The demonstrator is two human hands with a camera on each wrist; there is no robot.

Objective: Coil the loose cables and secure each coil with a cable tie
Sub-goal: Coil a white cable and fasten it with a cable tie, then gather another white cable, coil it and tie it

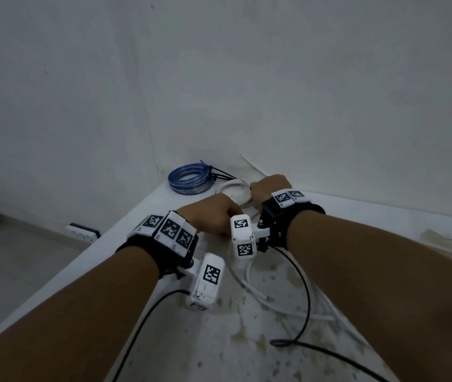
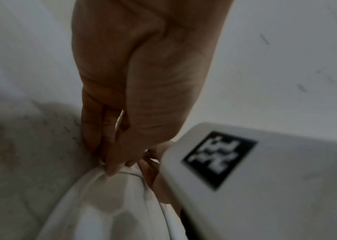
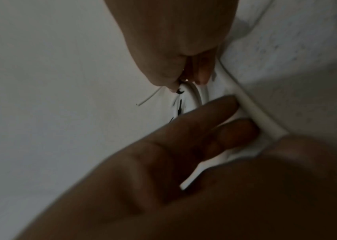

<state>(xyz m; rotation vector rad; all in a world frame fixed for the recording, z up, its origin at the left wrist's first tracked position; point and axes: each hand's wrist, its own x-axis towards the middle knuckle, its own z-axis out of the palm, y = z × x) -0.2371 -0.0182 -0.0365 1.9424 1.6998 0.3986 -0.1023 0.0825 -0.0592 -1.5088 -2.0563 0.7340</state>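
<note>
1. Near the far corner of the white table (image 1: 125, 230), both hands met over a white cable coil (image 1: 234, 190) that lay flat on the tabletop close to the wall.
2. The left hand (image 1: 214, 213) had its fingers curled down onto the near side of the coil; in the left wrist view the thumb and fingertips (image 2: 112, 168) pinched the white strands together against the surface.
3. The right hand (image 1: 270, 187) was closed on the right side of the same coil, knuckles up. In the right wrist view its fingers (image 3: 200, 76) were bunched tightly at the strands, where a thin white cable tie tail (image 3: 149, 98) stuck out to the side. Whether the fingers held the tie itself or only the strands was not clear through the blur.
4. A blue cable coil (image 1: 190, 179) lay just behind and left of the white one, in the table's corner, already bound with black cable ties (image 1: 219, 173) whose tails pointed right.
5. More of the white cable (image 1: 263, 295) ran loose in wide loops across the stained tabletop nearer the person, between the forearms and out to the right.
6. Black leads (image 1: 306, 304) from the wrist-worn cameras trailed over the table toward the near edge.
7. Beyond the table's left edge, a white power strip (image 1: 81, 232) sat on the floor against the wall.
</note>
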